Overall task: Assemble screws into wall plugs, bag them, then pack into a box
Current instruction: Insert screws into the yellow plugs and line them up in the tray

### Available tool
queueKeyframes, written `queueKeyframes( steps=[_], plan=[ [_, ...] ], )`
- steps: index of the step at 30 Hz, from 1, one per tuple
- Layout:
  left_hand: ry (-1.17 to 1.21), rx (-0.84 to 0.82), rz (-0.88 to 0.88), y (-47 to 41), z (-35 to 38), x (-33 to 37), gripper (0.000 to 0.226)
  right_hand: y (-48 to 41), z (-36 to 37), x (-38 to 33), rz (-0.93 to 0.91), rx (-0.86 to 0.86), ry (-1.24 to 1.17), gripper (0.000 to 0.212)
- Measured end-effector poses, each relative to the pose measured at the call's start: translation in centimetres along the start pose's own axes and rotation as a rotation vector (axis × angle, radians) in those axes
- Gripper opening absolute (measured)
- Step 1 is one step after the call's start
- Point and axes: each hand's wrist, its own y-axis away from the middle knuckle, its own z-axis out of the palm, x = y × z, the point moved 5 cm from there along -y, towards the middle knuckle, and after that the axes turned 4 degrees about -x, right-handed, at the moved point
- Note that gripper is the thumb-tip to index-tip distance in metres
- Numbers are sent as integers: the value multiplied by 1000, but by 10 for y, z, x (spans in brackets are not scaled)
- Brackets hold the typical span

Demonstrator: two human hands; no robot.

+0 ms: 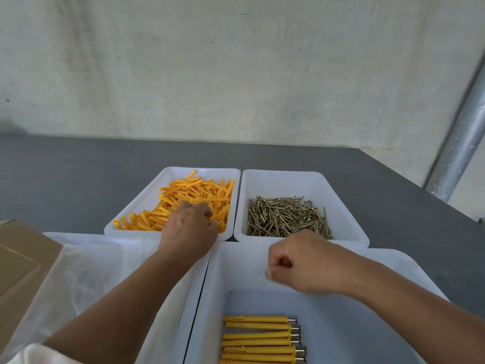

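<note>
While leaning over a dark grey bench (78, 179), reaches the left hand (190, 227) into the far-left white tray (168, 171), down among a heap of loose orange wall plugs (194, 193). Shows only the back of that hand. Hides its fingers, curled downward into the heap, so cannot tell whether pinching a plug or merely touching the pile.

Holds the right hand (301, 266) above the near-right tray (236, 266), just on the near side of the far-right tray (283, 174) and its tangle of brassy screws (286, 216). Curls the right fingers inward into a loose fist, blurred at the knuckles. Cannot tell whether gripping anything inside.

Lines up a neat row of assembled plugs (259, 337) on the floor of the near-right tray, yellow, lying sideways, with silver screw heads poking out at the right-hand ends. Cuts the row off at the bottom edge, so cannot give a count.

Fills the near-left tray (78, 235) with clear, crumpled plastic bags (99, 269), hard to tell apart from the white plastic beneath. Clips a brown cardboard box (23, 256) at the left edge, only partly in view. Ends at a pale, scuffed wall (236, 74) behind the bench, with a grey metal pipe (462, 143) slanting down at the far right, cropped by the frame. Catches a scrap of white sleeve (34, 355) in the bottom-left corner.
</note>
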Motion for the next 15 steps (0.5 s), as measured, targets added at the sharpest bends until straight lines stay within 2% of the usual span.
queueKeyframes(
  steps=[3,5,9,15],
  plan=[
    [-31,-30,12,0,4,3,30,-6,-21,14,45,317,-51,19],
    [-44,-41,19,0,5,5,31,-9,-22,28,122,381,25,22],
    [-80,-92,15,1,8,6,38,-17,-9,53,280,224,30,42],
    [-39,-104,16,2,6,7,33,-24,-1,53,322,56,77,57]
  ],
)
